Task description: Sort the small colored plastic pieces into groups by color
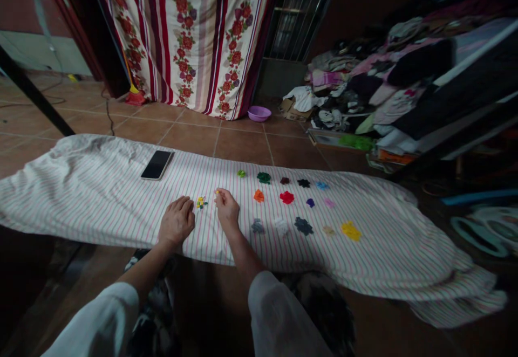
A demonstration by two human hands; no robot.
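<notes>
A striped cloth (101,195) lies spread on the floor in front of me. My left hand (176,221) rests on it with fingers curled, nothing visible in them. A small multicoloured cluster of tiny pieces (200,202) sits between my hands. My right hand (226,207) is pinched on a tiny yellow piece (217,191) at its fingertips. To the right lie several small sorted piles by colour: green (264,177), orange (258,196), red (287,197), dark blue-grey (303,225), yellow (350,231).
A black phone (156,164) lies on the cloth's far left part. Behind are a floral curtain (190,33), a purple bowl (259,112) on the tiled floor and a heap of clothes (388,76) at the right. A dark pole (32,95) slants at the left.
</notes>
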